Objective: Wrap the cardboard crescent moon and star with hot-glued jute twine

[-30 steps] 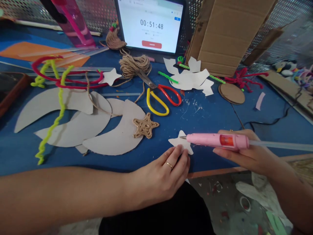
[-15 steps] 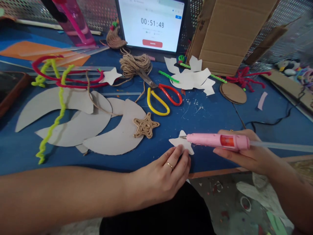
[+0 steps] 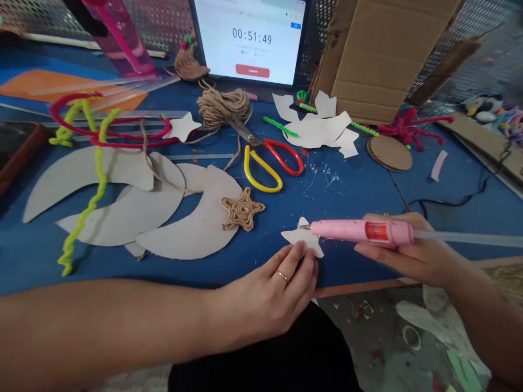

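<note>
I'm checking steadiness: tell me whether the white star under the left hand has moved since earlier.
No: the white star shows no visible shift in any direction against the scissors.

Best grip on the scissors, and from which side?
Probably the handles, from the near edge of the table: the scissors lie with the yellow loop and red loop toward the person, spread apart. The blades point away, into the twine, so avoid that end.

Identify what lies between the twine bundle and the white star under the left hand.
The head view shows the scissors lying between the twine bundle and that white star, nearer the bundle.
</note>
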Available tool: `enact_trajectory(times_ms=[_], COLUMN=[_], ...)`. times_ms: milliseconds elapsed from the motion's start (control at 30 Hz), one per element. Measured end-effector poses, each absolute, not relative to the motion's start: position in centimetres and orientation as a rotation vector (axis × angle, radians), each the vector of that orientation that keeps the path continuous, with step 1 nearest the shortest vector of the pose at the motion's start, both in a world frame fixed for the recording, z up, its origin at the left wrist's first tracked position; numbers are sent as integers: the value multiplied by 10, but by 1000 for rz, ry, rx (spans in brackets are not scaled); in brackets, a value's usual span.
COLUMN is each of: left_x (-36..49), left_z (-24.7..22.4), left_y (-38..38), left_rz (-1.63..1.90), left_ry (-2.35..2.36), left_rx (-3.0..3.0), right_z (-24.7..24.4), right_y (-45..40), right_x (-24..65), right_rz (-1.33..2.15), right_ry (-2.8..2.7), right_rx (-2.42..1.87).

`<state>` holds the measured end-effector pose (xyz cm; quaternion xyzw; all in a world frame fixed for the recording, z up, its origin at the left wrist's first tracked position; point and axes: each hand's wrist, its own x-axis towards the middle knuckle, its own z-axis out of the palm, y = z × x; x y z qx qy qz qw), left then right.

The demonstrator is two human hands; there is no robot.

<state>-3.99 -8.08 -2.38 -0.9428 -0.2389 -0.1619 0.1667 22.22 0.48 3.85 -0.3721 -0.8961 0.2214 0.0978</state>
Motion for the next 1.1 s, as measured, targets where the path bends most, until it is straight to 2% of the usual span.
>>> enact_trajectory(times_ms=[267,400,633,1100], left_x=[-41,-41,-40,-39], left_z=[-22,-22,-22,-22], left_y=[-81,-81,-84,-84], left_rz=[-436,-442,-418,-423], left_ry=[-691,-696,-733,-735], left_rx=[-2672,-2679,-2699,-2689], right_z=[41,42,40,42], right_y=[7,8,8,8], right_x=[218,218,221,216], right_rz=[647,673,811,732], right_ry=[-2541,-2571,-2625,-2474], right_rx=[-1234,-1090,-1086,-1248])
